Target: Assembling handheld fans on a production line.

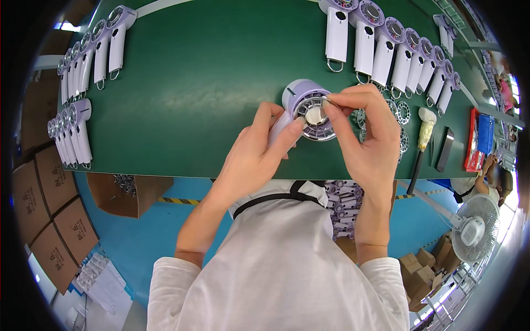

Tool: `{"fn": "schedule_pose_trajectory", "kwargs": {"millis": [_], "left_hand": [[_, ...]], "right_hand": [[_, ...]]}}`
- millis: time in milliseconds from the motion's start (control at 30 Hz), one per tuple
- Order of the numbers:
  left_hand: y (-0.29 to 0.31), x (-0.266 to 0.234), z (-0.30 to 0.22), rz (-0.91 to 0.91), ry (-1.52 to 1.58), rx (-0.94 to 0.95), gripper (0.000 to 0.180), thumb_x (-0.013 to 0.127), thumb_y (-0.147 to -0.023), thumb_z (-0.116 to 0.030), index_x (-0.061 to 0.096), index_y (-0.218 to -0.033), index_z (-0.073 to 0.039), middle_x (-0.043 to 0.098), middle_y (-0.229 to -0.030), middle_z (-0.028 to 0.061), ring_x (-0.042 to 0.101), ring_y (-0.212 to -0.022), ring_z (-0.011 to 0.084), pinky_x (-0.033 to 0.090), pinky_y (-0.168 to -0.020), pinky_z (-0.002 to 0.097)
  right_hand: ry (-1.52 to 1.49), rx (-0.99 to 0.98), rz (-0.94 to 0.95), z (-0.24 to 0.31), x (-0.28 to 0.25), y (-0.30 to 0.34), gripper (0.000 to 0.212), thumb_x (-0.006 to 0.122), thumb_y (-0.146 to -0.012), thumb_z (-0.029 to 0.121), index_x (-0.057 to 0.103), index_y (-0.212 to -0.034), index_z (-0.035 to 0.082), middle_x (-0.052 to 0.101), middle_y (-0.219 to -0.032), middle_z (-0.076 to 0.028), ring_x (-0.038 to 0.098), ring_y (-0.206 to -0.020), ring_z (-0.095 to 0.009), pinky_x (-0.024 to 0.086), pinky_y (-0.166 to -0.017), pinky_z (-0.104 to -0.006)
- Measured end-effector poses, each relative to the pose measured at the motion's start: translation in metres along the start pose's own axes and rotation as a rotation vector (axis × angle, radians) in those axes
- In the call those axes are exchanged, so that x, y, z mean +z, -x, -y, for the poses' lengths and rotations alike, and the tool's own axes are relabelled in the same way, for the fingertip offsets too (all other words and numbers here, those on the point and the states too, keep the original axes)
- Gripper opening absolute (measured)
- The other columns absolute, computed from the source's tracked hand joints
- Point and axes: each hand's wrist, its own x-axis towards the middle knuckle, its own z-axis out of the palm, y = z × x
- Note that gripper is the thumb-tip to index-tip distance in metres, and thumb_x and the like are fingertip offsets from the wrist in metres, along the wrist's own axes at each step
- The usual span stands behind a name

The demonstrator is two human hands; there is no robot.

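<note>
Near the front middle of the green table, my left hand [248, 157] is closed around a white-and-lilac handheld fan [302, 90], its head facing up. A silver slotted grille ring [319, 134] with a shiny round centre sits at the face of the fan head. My right hand [367, 129] pinches the ring's upper right edge between thumb and fingers. The left thumb presses near its left side. Whether the ring is fully seated, I cannot tell. Loose silver rings [404, 113] lie on the table just beyond my right hand, which partly hides them.
Rows of handheld fans stand at the far right [382, 60] and the left [84, 132] of the green table [221, 71]. To the right lie a mallet with a wrapped head [425, 129], a dark flat tool [445, 149], a red tray [473, 143] and a blue box [486, 134].
</note>
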Motion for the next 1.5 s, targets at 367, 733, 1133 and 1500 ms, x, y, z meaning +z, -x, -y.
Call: {"fn": "schedule_pose_trajectory", "kwargs": {"millis": [367,733,1133,1500], "left_hand": [[0.003,0.0,-0.004,-0.017,-0.06,0.079,0.042,0.054,-0.102,-0.04,0.047,-0.105,0.002,0.062,-0.075,0.0135,0.061,-0.062,0.0226,0.048,-0.059,0.0358],[0.002,0.002,-0.002,0.015,0.046,0.113,0.037,0.052,-0.103,-0.035,0.047,-0.106,0.002,0.063,-0.076,0.0122,0.061,-0.063,0.0198,0.048,-0.059,0.0338],[0.002,-0.005,-0.001,0.097,0.095,0.079,0.039,0.052,-0.102,-0.038,0.047,-0.107,0.0,0.066,-0.08,0.0133,0.063,-0.066,0.0191,0.049,-0.061,0.0316],[0.003,-0.006,-0.006,0.097,0.028,0.082,0.038,0.053,-0.102,-0.037,0.046,-0.108,0.001,0.065,-0.077,0.0142,0.062,-0.064,0.0223,0.048,-0.062,0.0346]], "right_hand": [[-0.032,-0.032,-0.026,0.008,0.001,0.003,0.016,0.072,-0.08,-0.008,0.067,-0.094,-0.001,0.064,-0.088,-0.009,0.061,-0.071,-0.016,0.05,-0.063,-0.027],[-0.071,-0.037,-0.091,0.016,0.006,0.006,0.018,0.073,-0.08,-0.008,0.066,-0.095,-0.001,0.063,-0.089,-0.01,0.06,-0.072,-0.017,0.05,-0.065,-0.0264],[-0.035,-0.039,-0.013,0.006,-0.003,-0.005,0.016,0.074,-0.08,-0.003,0.065,-0.092,0.002,0.065,-0.101,-0.01,0.064,-0.092,-0.024,0.051,-0.079,-0.0316],[0.08,-0.07,0.095,0.014,-0.011,-0.011,0.015,0.071,-0.08,-0.005,0.063,-0.091,0.001,0.066,-0.099,-0.01,0.066,-0.086,-0.025,0.052,-0.075,-0.0327]]}}
